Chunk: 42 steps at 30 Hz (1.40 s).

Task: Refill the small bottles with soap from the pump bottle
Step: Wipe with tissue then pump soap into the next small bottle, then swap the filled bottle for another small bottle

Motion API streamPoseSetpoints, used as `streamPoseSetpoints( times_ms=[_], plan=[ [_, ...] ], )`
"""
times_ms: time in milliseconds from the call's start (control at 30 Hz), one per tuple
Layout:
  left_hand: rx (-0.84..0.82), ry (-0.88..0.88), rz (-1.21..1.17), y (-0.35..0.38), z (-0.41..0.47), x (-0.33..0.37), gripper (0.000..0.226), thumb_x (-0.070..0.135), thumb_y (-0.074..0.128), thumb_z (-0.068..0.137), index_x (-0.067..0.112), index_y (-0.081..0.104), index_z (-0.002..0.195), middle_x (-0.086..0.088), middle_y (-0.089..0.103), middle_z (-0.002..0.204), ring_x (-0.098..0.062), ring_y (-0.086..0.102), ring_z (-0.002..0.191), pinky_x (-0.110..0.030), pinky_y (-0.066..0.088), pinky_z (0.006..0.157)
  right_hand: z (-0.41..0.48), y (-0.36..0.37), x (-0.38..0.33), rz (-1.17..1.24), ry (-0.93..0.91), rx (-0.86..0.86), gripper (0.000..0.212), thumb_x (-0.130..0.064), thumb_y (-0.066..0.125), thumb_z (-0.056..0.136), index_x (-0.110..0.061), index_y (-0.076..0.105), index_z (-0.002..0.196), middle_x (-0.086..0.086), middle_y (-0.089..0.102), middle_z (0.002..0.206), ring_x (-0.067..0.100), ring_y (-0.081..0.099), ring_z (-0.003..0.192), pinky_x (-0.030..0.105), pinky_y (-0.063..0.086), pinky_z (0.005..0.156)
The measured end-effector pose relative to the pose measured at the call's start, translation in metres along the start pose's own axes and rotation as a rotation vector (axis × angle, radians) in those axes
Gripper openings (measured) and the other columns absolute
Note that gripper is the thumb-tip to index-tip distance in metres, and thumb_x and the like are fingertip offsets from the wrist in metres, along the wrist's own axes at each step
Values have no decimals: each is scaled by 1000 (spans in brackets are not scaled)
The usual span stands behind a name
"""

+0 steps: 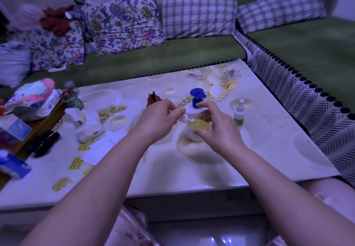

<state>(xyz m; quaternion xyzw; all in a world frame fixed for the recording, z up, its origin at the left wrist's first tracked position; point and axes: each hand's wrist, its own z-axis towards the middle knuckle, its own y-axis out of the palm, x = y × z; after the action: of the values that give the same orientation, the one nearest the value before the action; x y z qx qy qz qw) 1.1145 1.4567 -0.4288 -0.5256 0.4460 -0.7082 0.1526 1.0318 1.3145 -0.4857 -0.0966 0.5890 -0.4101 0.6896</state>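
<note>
Sofa [172, 61]: green cover, runs beyond both hands and turns down the right-hand side.
Worktop [192, 169]: glossy pale surface with gold and peacock-feather print; both forearms reach over its near edge.
Cushions: one floral cushion [124, 23] and two checked cushions [197, 17] on the sofa, well beyond the hands.
Left hand [159, 117]: fingers curled, pinching a small white item [182, 118] at the fingertips. Whether this is a bottle or a cap cannot be told.
Right hand [221, 128]: wrapped round the pump bottle from its right side, thumb on the front of the body, fingers up at the white collar.
Pump bottle [195, 124]: upright on the worktop between the two hands. It has a clear body with yellow soap inside, a white collar and a blue pump head [196, 97] standing above the fingers.
Tissue pack [89, 125]: white, torn open, on the worktop well left of the left hand.
Jars [72, 98]: two lidded ones, far left of the left hand near the worktop's back edge.
Small spray bottle [239, 114]: white top and green label, upright just right of the right hand, apart from it.
Red pouch [153, 99]: just beyond the left hand.
Small white item: held against the left side of the pump bottle, just under the collar.
</note>
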Motion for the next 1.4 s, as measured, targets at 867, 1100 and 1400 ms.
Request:
streamPoseSetpoints(
  times_ms=[867, 1100, 1400],
  plan=[
    [-18, 5, -45, 3, 4, 1, 19, 38, 66, 84, 20, 63, 87, 4, 66, 83, -15, 62, 86, -35, 50, 75, 2, 0, 1, -31, 24, 8, 57, -18, 75, 74, -27, 46, 123, -15, 63, 102, 15, 61, 99, 33, 44, 77],
    [-28, 165, -55, 1, 1, 4, 18, 10, 71, 79, 26, 64, 85, 12, 59, 75, -8, 55, 75, -20, 42, 67, 0, -1, 2, -20, 57, -85, 53, -22, 71, 81, -26, 45, 127, -12, 62, 107, 11, 54, 91, 25, 32, 71],
    [-7, 58, -32, 0, 9, 6, 8, 27, 65, 85, 21, 65, 80, -1, 71, 82, -22, 68, 86, -46, 55, 77, 3, -1, 0, -27, 37, -51, 55, -20, 71, 80, -25, 45, 127, -10, 65, 111, 17, 60, 100, 31, 42, 80]
  ],
)
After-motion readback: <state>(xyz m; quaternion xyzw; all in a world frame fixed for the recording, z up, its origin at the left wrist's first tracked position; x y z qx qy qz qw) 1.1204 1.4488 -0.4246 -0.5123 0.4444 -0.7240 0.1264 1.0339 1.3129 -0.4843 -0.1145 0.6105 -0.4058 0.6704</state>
